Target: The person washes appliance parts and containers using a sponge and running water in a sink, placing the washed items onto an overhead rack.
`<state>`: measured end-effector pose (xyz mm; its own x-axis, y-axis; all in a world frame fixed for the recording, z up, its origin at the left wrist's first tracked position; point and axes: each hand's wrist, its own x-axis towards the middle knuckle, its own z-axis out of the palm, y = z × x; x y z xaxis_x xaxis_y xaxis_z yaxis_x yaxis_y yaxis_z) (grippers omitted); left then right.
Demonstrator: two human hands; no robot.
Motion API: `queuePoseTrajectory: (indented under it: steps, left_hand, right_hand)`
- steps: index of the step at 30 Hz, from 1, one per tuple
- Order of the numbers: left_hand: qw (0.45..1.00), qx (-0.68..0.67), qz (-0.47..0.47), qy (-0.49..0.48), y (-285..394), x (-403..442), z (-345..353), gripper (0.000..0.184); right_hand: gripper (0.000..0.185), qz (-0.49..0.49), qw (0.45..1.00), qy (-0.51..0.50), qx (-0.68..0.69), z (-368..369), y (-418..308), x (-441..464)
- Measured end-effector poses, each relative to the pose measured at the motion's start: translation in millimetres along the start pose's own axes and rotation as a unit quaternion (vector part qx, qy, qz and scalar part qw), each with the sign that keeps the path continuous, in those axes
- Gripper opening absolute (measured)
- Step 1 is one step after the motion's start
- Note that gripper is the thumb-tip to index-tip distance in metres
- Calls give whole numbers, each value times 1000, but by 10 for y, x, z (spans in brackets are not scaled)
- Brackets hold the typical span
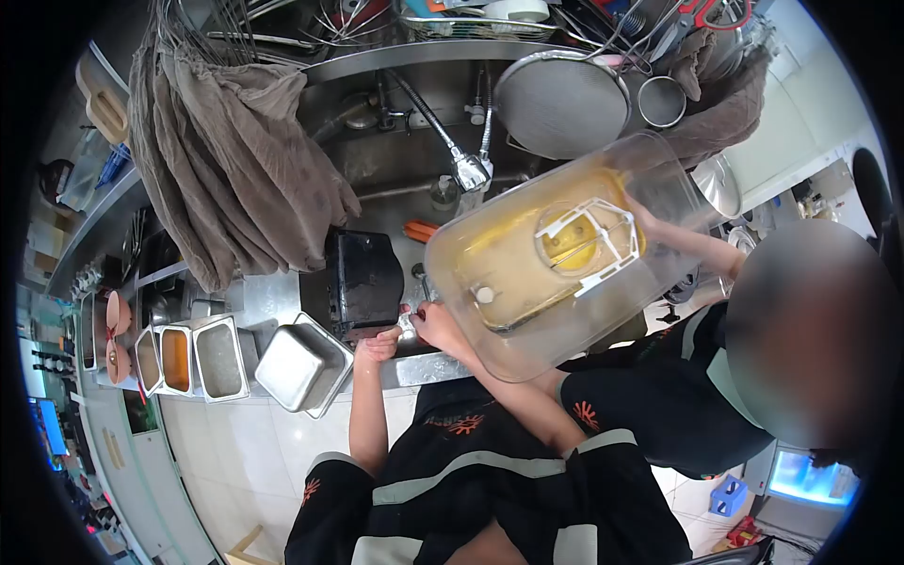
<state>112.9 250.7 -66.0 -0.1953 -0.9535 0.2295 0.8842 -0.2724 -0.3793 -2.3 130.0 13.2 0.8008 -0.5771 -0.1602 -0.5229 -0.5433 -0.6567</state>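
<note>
A black container (367, 282) stands in the near part of the sink. My left hand (379, 346) is closed at its near edge, fingers pressed together. Just to the right, my right hand (437, 327) has its fingers curled over the sink; what they hold is hidden, though something small and whitish shows between the two hands. A large clear plastic tub (508, 353) is tilted above my right forearm. Inside lie a yellow round piece and a white frame (621, 235). A co-worker's hand (650, 221) is at the tub's right end.
Several metal pans (221, 358) line the counter at left, beside an upturned steel pan (294, 367). A brown cloth (221, 169) hangs over the sink's left side. The spray tap (469, 171) and a round sieve (563, 104) are at the back. A co-worker (669, 405) stands close at right.
</note>
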Motion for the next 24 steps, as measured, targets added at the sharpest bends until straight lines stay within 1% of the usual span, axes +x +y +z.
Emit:
queuePoseTrajectory:
  steps: [1,2,3,5,6,8,9,10,12,13,15,16,19,20,21,22,23,24]
  left_hand:
    - [1000,3,9,6,3,-8,2,42]
    - [1000,6,19,11,-4,-11,2,41]
    - [999,8,29,16,-11,-24,-1,41]
    - [999,23,26,-16,-25,-13,14,40]
    - [999,31,25,-34,-34,14,25,40]
    - [998,18,44,-35,-70,-12,63,40]
    - [998,11,55,-35,-103,-20,97,39]
    - [998,5,45,-52,-122,-1,152,38]
    - [998,-6,38,-58,-144,0,249,38]
    - [997,-11,35,-62,-175,13,317,38]
    - [997,-42,47,-39,-217,36,390,39]
    - [996,-59,55,-24,-227,28,407,40]
    - [993,-98,69,8,-239,-3,497,41]
    - [992,-103,69,19,-227,-16,528,41]
    - [991,-108,69,31,-219,-26,566,41]
    - [991,-99,83,40,-220,-51,608,40]
    - [990,-117,77,33,-233,-54,664,38]
    - [990,-108,82,40,-194,-96,658,37]
  right_hand:
    - [27,-1,1000,13,-21,23,-22,-10]
    - [26,-58,997,-8,-50,22,-15,-56]
    - [25,-58,998,18,-19,114,-9,-77]
    - [24,-58,995,71,43,374,-2,-89]
    - [19,-109,990,86,9,162,-105,-148]
    - [15,-128,968,115,182,115,-239,-138]
    - [14,-131,959,124,218,159,-259,-123]
    - [12,-134,949,132,254,215,-268,-106]
    - [10,-129,955,147,224,503,-176,-41]
    - [12,-79,953,141,255,601,-172,-11]
    - [17,19,941,124,315,859,-164,89]
    - [19,48,859,124,495,1335,-40,250]
    - [21,50,862,177,473,1153,-263,284]
    - [22,28,896,192,400,1361,-168,389]
    - [22,60,839,138,523,1562,-55,451]
    - [22,88,763,81,635,1617,13,506]
    - [17,82,758,79,642,1686,38,584]
    - [13,68,776,89,621,1774,51,641]
